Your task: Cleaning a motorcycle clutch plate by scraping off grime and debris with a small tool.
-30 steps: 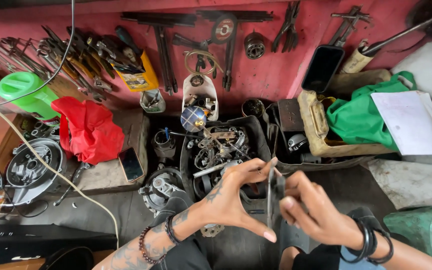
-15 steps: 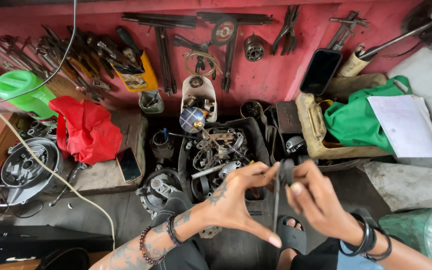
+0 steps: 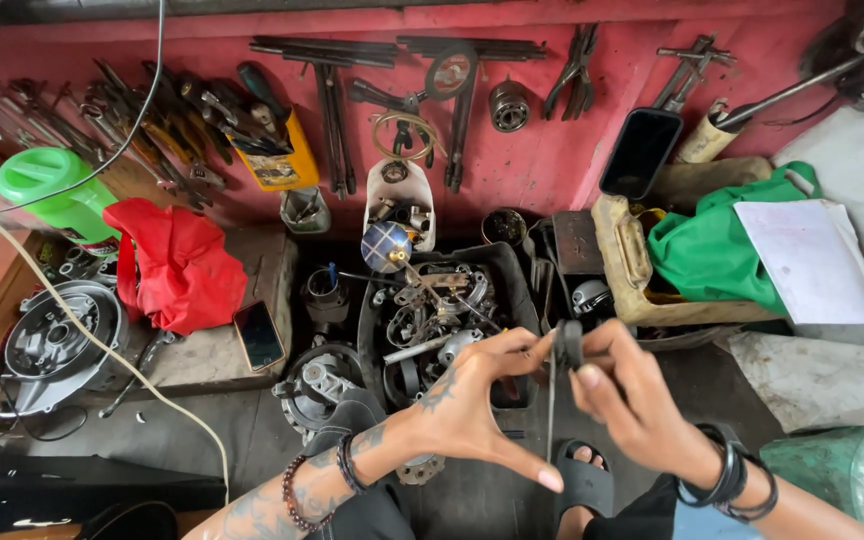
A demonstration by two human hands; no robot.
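Observation:
My left hand [image 3: 477, 395] and my right hand [image 3: 632, 395] meet at the lower middle of the view, both pinching a thin black strip [image 3: 558, 372] that hangs down edge-on between them. The fingertips of both hands close on its upper end. Just beyond the hands lies a black tray [image 3: 520, 290] full of metal engine parts. Beads and bands circle both wrists. A black sandal on my foot [image 3: 584, 480] shows below the hands.
A red cloth [image 3: 180, 265], a green jug [image 3: 52, 195] and an engine cover [image 3: 52, 345] lie at the left. A phone [image 3: 258, 335] rests on a board. Hand tools hang along the red wall [image 3: 552, 150]. A green bag [image 3: 717, 250] sits in a crate at the right.
The strip has turned edge-on and my hands have slid up to its top end. The view has shifted slightly.

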